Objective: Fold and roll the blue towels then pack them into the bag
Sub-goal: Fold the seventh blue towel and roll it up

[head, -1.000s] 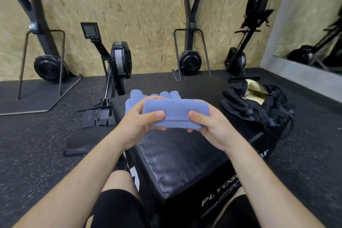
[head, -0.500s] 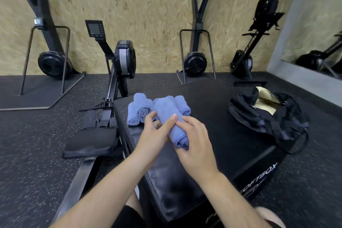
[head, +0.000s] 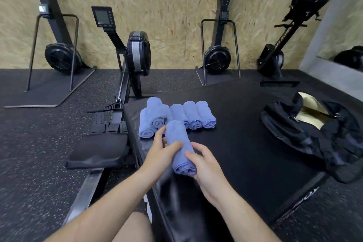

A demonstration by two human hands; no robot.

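The black speckled rubber floor (head: 49, 143) spreads around a big black padded vinyl box (head: 245, 129), whose flat top fills the middle of the view. From the centre of that top, the box's left edge runs close by at 9 o'clock, and just beyond it stands a black rowing machine (head: 137, 53) with its seat down beside the box. At 3 o'clock, on the box's right part and overhanging its near right edge, sits a black fabric duffel bag (head: 306, 135), unzipped, its cream lining showing. A wide bare strip of box top lies between the bag and the towels. At 12 o'clock is a cluster of rolled blue towels (head: 204, 117) lying side by side, spiral ends toward the viewer, one stacked on the leftmost ones. Just in front of them both hands hold one more rolled blue towel (head: 177, 139), its length running from 11 o'clock to 5 o'clock, its spiral end nearest the viewer; whether it touches the box cannot be told. The left hand (head: 160, 153) clasps its middle from 9 o'clock, thumb over the top and fingers behind. The right hand (head: 207, 165) cups its near end from 3 o'clock, fingers curled against the cloth.
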